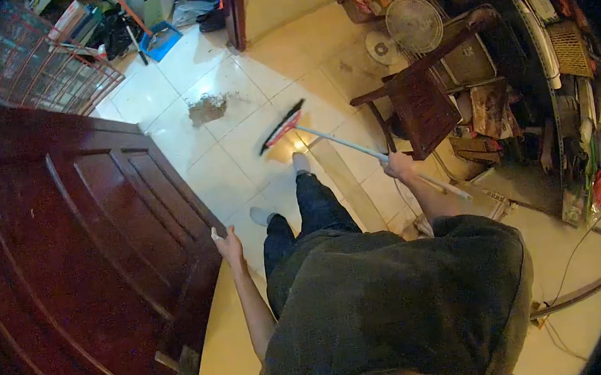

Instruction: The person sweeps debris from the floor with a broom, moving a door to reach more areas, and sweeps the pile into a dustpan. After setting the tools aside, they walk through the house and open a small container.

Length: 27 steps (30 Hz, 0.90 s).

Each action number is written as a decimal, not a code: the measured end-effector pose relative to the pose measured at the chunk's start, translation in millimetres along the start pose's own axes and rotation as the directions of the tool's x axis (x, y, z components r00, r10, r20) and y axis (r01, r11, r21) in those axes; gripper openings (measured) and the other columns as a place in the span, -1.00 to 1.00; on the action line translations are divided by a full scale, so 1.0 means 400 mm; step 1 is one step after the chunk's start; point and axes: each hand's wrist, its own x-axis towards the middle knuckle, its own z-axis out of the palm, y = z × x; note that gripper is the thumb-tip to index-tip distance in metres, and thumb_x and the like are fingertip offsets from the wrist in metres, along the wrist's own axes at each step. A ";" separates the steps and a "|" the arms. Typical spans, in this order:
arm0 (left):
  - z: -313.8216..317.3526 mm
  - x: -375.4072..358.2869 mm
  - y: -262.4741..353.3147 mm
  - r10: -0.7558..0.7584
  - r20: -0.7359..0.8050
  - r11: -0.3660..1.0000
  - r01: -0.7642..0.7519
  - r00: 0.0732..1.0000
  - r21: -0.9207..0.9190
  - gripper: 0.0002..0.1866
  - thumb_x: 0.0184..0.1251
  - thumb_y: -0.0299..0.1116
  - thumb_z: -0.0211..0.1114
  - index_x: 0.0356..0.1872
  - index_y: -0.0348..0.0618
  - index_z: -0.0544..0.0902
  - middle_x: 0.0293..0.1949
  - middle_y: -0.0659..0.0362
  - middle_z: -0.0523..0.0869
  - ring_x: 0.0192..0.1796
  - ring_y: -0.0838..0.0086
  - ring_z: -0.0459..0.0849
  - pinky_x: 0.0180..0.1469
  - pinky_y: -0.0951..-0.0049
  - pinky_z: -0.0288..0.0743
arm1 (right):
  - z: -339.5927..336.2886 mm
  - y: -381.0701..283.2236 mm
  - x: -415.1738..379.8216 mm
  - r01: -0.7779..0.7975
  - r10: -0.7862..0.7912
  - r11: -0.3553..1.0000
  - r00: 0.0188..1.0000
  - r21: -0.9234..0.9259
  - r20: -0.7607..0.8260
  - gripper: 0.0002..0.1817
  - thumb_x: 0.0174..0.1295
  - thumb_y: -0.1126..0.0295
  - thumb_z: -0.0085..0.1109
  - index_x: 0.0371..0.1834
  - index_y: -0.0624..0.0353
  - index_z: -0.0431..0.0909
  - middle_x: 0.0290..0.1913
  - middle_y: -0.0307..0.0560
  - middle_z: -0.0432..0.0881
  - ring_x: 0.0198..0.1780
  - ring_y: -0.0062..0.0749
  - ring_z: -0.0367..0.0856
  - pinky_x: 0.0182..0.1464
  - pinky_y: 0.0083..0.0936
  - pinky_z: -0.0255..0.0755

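The right hand is closed around the handle of a broom, which slants toward ten o'clock to its red-and-black head on the floor, just beyond the feet. The left hand, partly open, is at the edge of a dark red door lying toward nine o'clock; whether it grips that edge I cannot tell. Sweeping seems to be the step in hand, and a next stroke would call for a firm right-hand grip, the head kept flat, and the door held clear. The floor is pale, glossy tile, with a dark patch at about ten o'clock from the broom head. Farther out, a wooden chair stands at one o'clock from the right hand, a fan beyond it. Toward eleven o'clock is a blue dustpan; toward ten, a wire rack.
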 end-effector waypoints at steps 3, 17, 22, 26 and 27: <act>0.120 0.026 0.049 -0.026 0.024 0.989 0.023 0.999 0.149 -0.34 0.12 -0.31 0.20 0.20 -0.46 0.19 0.15 -0.24 0.34 0.18 0.13 0.36 0.20 0.35 0.18 | -0.080 0.051 0.116 -0.059 0.058 0.998 0.998 -0.039 -0.021 -0.53 0.06 -0.04 0.09 -0.26 0.18 0.59 -0.24 0.13 0.61 -0.18 -0.05 0.62 -0.19 -0.23 0.52; 0.465 -0.043 0.324 -0.079 0.197 0.994 0.062 0.977 0.087 -0.36 0.16 -0.34 0.18 0.25 -0.35 0.17 -0.29 -0.05 0.59 -0.38 0.48 0.52 -0.35 0.51 0.39 | -0.217 -0.318 0.700 0.318 -0.319 0.948 0.943 0.024 0.093 -0.53 0.16 -0.04 -0.08 -0.29 0.15 0.62 -0.27 0.05 0.64 -0.22 -0.09 0.63 -0.23 -0.21 0.51; 0.431 0.003 0.422 -0.135 0.211 0.979 0.097 0.968 0.181 -0.36 0.19 -0.36 0.16 0.26 -0.36 0.12 0.17 -0.13 0.31 -0.05 0.27 0.54 -0.21 0.40 0.53 | -0.265 -0.389 0.668 0.376 -0.375 0.926 0.927 0.023 -0.023 -0.56 0.13 -0.03 -0.03 -0.26 0.10 0.63 -0.31 0.00 0.65 -0.28 -0.16 0.64 -0.27 -0.25 0.51; 0.408 0.148 0.341 -0.020 0.161 1.000 0.017 0.987 0.019 -0.39 0.19 -0.31 0.17 0.22 -0.35 0.20 0.06 -0.09 0.44 -0.13 0.35 0.55 -0.22 0.47 0.46 | -0.366 -0.254 0.618 0.321 -0.321 0.946 0.947 0.037 0.007 -0.57 0.09 -0.05 0.04 -0.26 0.07 0.63 -0.29 -0.01 0.65 -0.26 -0.16 0.64 -0.24 -0.25 0.52; 0.399 0.172 0.351 -0.065 0.193 0.998 0.063 0.979 0.014 -0.42 0.22 -0.33 0.14 0.22 -0.35 0.19 0.18 -0.07 0.31 -0.01 0.28 0.51 -0.10 0.42 0.46 | -0.397 -0.210 0.616 0.280 -0.282 0.959 0.959 -0.050 -0.030 -0.59 0.07 -0.04 0.06 -0.28 0.05 0.63 -0.28 -0.04 0.65 -0.26 -0.16 0.64 -0.24 -0.25 0.51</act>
